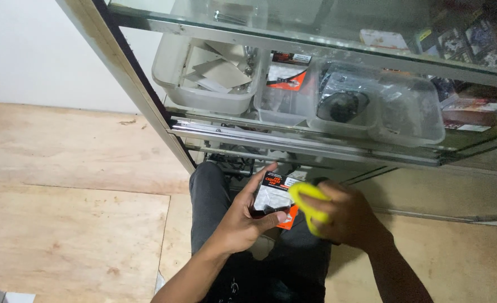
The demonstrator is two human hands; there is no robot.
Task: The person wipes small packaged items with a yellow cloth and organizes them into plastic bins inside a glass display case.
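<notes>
My left hand (pixel 243 216) grips a small flat blister pack (pixel 275 196) with an orange, black and white card, holding it upright over my lap. My right hand (pixel 346 216) is closed on a bright yellow cloth (pixel 307 203) and presses it against the pack's right side. Both hands are low in the middle of the head view, just in front of a glass display cabinet (pixel 315 47).
On the cabinet's glass shelf stand several clear plastic tubs: one with paper pieces (pixel 203 84), one with a similar orange pack (pixel 285 84), one with bagged dark parts (pixel 346 104). An aluminium sliding rail (pixel 293 143) runs below. My dark-trousered leg (pixel 209 196) rests on plywood flooring (pixel 74 185).
</notes>
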